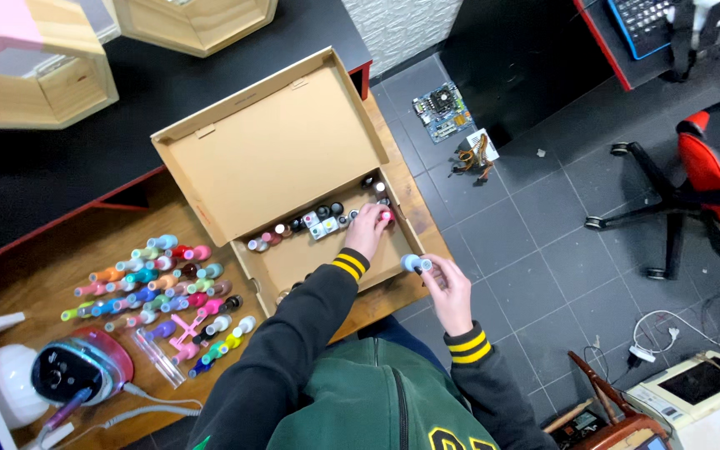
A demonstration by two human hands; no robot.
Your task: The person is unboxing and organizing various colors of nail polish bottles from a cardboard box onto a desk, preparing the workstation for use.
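Note:
An open cardboard box point(327, 258) lies on a wooden table, its lid point(272, 146) folded back. A row of small bottles point(318, 221) lines its far inner edge. My left hand point(368, 229) reaches into the box and its fingers close on a pink-capped bottle point(385, 217) at the right end of that row. My right hand point(445, 287) hovers beyond the box's right side, holding a small blue-capped bottle point(414, 263) between its fingers. Both sleeves are black with yellow stripes at the cuffs.
Many coloured bottles point(160, 287) lie in rows on the wooden table point(52, 258) left of the box. A pink-and-black device point(81, 367) with a cable sits at the front left. Wooden hexagonal boxes point(39, 79) stand behind. A red office chair point(702, 192) and circuit boards point(443, 108) are on the tiled floor.

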